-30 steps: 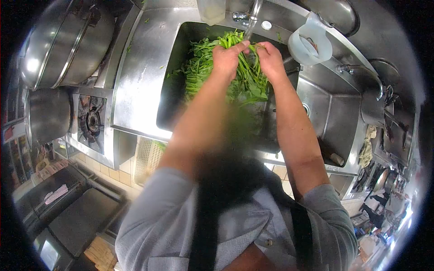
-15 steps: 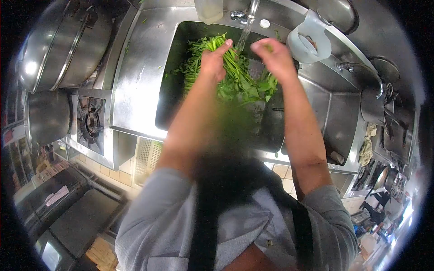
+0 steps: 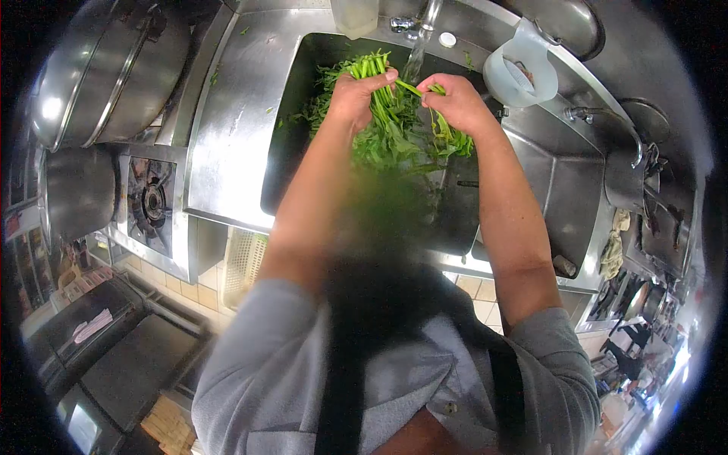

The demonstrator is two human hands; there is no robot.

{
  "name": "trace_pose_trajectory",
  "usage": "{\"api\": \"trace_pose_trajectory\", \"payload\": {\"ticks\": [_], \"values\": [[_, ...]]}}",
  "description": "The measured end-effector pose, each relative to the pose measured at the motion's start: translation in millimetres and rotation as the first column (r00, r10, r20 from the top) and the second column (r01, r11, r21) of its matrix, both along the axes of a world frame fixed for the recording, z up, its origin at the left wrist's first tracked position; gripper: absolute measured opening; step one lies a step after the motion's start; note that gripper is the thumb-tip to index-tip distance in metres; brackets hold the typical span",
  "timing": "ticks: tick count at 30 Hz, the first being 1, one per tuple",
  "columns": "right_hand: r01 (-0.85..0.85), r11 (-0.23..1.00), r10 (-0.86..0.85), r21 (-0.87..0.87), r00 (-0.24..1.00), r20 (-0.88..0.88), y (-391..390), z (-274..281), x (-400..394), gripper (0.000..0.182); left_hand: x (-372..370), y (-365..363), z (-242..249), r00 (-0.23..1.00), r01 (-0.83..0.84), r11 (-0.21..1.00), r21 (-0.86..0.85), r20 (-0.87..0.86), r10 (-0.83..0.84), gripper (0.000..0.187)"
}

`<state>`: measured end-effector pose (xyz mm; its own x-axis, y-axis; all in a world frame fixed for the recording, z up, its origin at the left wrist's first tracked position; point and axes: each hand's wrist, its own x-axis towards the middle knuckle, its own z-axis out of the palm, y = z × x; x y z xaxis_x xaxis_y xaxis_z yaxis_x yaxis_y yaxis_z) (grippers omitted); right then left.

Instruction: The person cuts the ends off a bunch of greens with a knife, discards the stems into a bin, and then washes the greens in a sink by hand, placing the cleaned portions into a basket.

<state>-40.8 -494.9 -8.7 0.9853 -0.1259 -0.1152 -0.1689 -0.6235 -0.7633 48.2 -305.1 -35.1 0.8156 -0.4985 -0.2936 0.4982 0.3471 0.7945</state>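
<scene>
Left hand (image 3: 354, 100) closed round bunched greens (image 3: 387, 136), stems away from the body, leaves trailing nearer, over the sink (image 3: 292, 152). Right hand (image 3: 453, 102), just right, pinches one stem (image 3: 409, 88) bridging crosswise between both hands; bunch nearer the left.

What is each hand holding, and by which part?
Left hand: a bunch of leafy green vegetables, by its stems. Right hand: thin green stems, near one end.

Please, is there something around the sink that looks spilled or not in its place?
Small green scraps lie on the steel counter, outside the sink that holds the greens. A white cap-like piece sits loose near the faucet. I see nothing damaged.
</scene>
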Motion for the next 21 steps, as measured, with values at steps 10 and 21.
{"api": "trace_pose_trajectory", "payload": {"ticks": [10, 21], "values": [[0.044, 0.920, 0.016, -0.390, 0.989, 0.149, 16, 7, 1, 0.019, -6, -18, 9, 0.969, -0.151, 0.980, 0.129, 0.215, 0.121, 0.024], [0.366, 0.926, -0.371, 0.088, 0.847, 0.381, -8, -27, 20, 0.020, -5, -22, 8, 0.980, -0.146, 0.972, 0.181, 0.162, 0.117, 0.016]]}}
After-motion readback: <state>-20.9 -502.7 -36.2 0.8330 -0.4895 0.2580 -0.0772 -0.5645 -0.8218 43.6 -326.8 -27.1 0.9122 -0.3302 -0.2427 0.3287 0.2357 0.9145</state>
